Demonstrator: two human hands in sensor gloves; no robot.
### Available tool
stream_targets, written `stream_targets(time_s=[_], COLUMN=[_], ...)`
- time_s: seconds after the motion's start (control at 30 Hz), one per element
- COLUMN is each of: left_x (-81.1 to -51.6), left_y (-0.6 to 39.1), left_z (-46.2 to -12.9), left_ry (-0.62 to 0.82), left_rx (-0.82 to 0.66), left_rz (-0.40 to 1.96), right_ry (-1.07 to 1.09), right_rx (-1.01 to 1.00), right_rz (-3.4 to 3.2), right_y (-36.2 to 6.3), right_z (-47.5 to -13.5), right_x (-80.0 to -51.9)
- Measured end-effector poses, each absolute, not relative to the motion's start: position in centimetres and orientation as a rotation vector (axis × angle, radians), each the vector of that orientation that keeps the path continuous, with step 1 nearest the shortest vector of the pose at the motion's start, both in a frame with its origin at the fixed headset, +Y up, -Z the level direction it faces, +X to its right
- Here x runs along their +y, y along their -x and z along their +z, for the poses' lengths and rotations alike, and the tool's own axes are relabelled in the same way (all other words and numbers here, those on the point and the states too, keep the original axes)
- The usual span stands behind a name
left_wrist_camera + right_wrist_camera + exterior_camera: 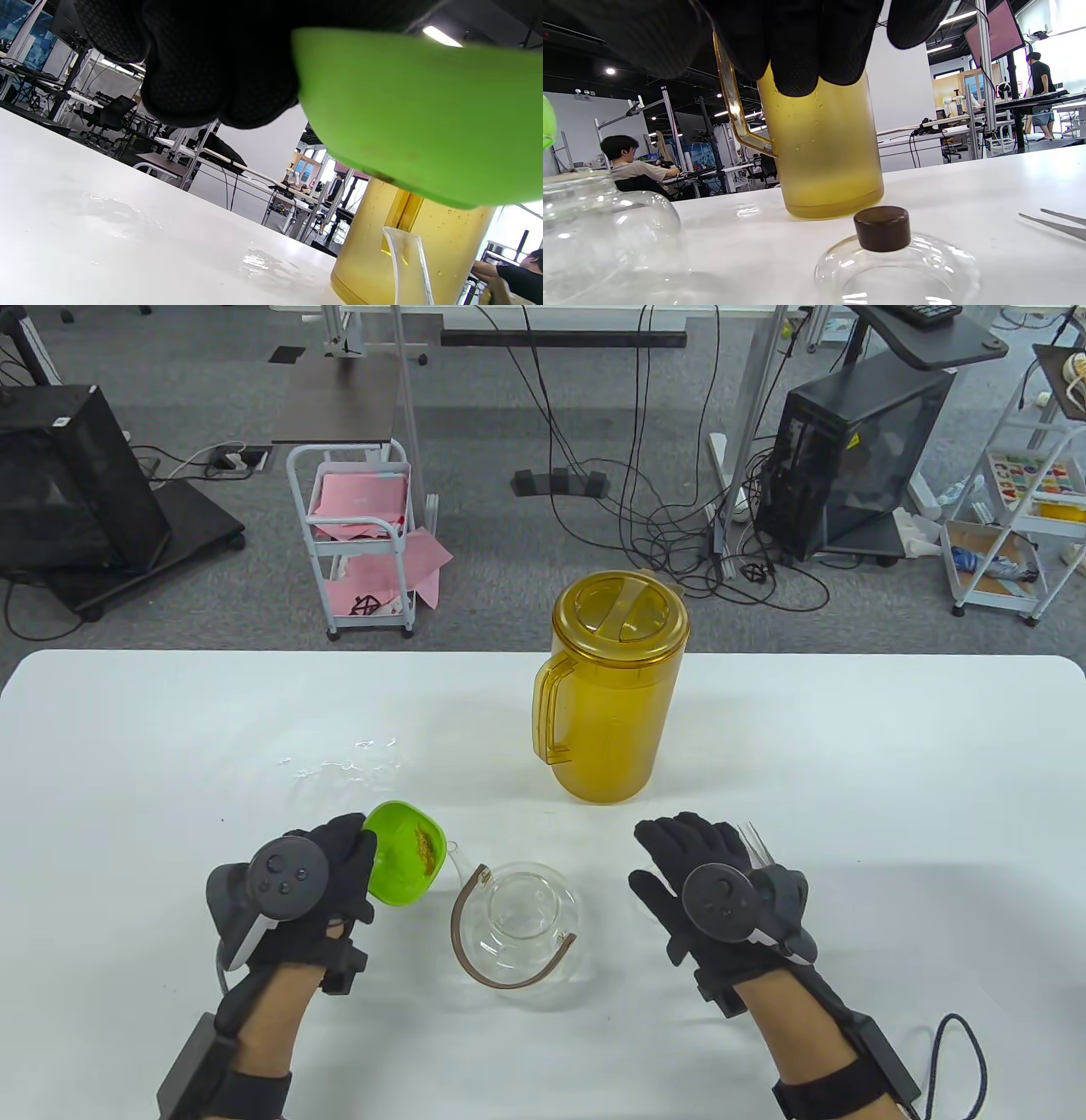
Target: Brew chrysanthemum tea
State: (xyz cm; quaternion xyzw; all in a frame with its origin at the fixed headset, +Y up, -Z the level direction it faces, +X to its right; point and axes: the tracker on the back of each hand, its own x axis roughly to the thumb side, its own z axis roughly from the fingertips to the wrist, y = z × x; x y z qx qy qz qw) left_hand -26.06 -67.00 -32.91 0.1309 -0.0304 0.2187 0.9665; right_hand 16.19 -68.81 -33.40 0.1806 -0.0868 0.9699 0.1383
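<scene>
My left hand (352,848) grips a small green bowl (399,861), tilted toward the open glass teapot (526,929) with its brown handle. Some dried yellow chrysanthemum (427,848) lies at the bowl's lower edge, near the spout. The bowl's underside (424,118) fills the left wrist view below my fingers (220,63). My right hand (691,848) hovers with straight fingers over the glass teapot lid (895,271), whose brown knob (882,228) stands free below the fingertips (797,51). A lidded yellow pitcher (607,695) stands behind, holding liquid.
Metal tweezers (755,844) lie on the table just right of my right hand. A small water spill (348,763) glistens behind the bowl. The white table's far edge (254,653) runs behind the pitcher. People sit at desks in the background.
</scene>
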Motion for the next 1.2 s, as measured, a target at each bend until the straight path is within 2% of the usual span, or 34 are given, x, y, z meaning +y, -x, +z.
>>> stream_targets(time_s=[0.3, 0.57, 0.77, 1.0, 1.2], left_x=[-68.2, -68.5, -68.7, -68.8, -68.8], left_y=[25.8, 25.8, 25.7, 25.7, 26.1], left_z=[-32.8, -32.8, -32.9, -32.8, -32.8], left_ry=[-0.262, -0.261, -0.252, -0.258, -0.260], left_rx=[-0.095, -0.094, -0.090, -0.090, -0.081], left_rz=[0.484, 0.534, 0.535, 0.538, 0.551], right_ry=[-0.364, 0.134, 0.475, 0.603, 0.648], right_rx=[-0.258, -0.301, -0.064, 0.352, 0.345], right_rz=[2.795, 2.718, 2.735, 2.864, 2.980], right_y=[-18.6, -24.5, -29.3, -29.1, -26.9], right_z=[-34.3, -35.9, -37.8, -39.3, -39.9], right_x=[-68.7, -68.8, -71.7, -75.5, -76.6])
